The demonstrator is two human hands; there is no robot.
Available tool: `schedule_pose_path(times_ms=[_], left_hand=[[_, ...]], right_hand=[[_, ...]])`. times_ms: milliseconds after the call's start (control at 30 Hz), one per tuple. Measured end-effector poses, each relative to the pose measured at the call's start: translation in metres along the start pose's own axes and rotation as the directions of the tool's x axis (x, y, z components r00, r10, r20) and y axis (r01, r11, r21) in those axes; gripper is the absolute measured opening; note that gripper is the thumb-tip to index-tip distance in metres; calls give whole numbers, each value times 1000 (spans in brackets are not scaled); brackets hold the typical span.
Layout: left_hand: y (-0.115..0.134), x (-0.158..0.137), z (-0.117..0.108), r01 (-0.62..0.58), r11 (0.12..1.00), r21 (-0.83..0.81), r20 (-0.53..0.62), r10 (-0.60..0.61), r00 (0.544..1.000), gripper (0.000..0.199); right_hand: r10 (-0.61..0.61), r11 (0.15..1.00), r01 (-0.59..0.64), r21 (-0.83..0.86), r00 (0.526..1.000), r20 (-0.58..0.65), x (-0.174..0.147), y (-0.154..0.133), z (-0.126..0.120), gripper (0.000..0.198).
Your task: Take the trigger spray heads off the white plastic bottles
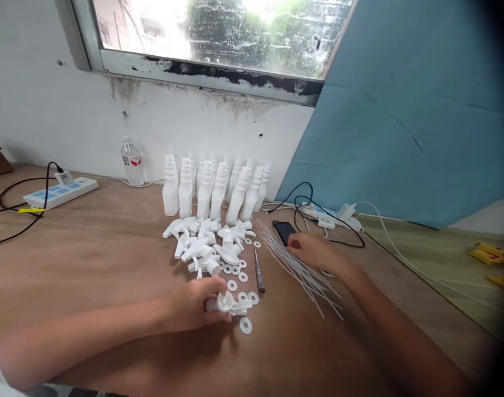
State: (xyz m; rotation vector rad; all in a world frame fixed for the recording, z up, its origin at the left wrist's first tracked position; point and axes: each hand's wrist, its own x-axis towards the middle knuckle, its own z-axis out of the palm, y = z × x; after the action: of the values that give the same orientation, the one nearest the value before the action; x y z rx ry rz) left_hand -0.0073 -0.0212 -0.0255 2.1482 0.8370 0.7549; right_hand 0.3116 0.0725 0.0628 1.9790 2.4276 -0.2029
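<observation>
My left hand is wrapped round a white trigger spray head, its round opening turned up toward me. Over the right edge of a bundle of thin white plastic tubes, my right hand has its fingers pinched together beside a black phone-like device. What its fingertips hold, if anything, is hidden. A pile of white spray heads lies beyond my left hand. Several flat white washers are scattered near it. Between pile and tubes lies a screwdriver-like metal tool.
Rows of white bottles stand by the wall, with a clear water bottle to their left. Power strips and black cables lie at both sides. A blue cloth hangs at right, above yellow objects.
</observation>
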Motion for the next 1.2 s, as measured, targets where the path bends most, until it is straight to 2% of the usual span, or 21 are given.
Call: schedule_pose_path(times_ms=[100,233,433,567,667,767,867,933,1033,1200], left_hand=[[0,2,0,-47,996,-72,30,49,998,42],[4,5,-4,-58,994,-89,58,63,996,41],[8,5,-9,-69,998,-8,47,69,996,35],[10,6,-9,-73,997,-8,43,73,996,36],[9,6,-9,-91,996,-1,44,90,995,35],[9,6,-9,-101,995,12,49,100,994,35],[11,6,-9,-100,994,39,58,98,994,36],[12,6,-10,-103,993,57,59,99,993,36],[13,6,-10,-101,992,72,58,97,994,35],[11,6,-9,-94,992,80,55,90,994,34]], right_hand=[[61,998,-58,-30,989,136,9,21,8,17],[60,998,-61,-1,980,187,12,24,17,9],[78,990,-98,99,979,189,-3,13,-8,20],[87,945,-113,306,991,99,-9,7,-16,21],[55,872,-6,489,995,-86,-9,0,-14,22],[35,789,166,591,949,-313,-10,-9,-13,26],[22,687,312,657,894,-448,-17,-21,-16,29],[20,626,360,692,879,-476,-22,-29,-19,30],[-21,564,376,736,897,-442,-26,-39,-18,30],[-88,550,343,761,931,-355,-21,-44,-6,29]])
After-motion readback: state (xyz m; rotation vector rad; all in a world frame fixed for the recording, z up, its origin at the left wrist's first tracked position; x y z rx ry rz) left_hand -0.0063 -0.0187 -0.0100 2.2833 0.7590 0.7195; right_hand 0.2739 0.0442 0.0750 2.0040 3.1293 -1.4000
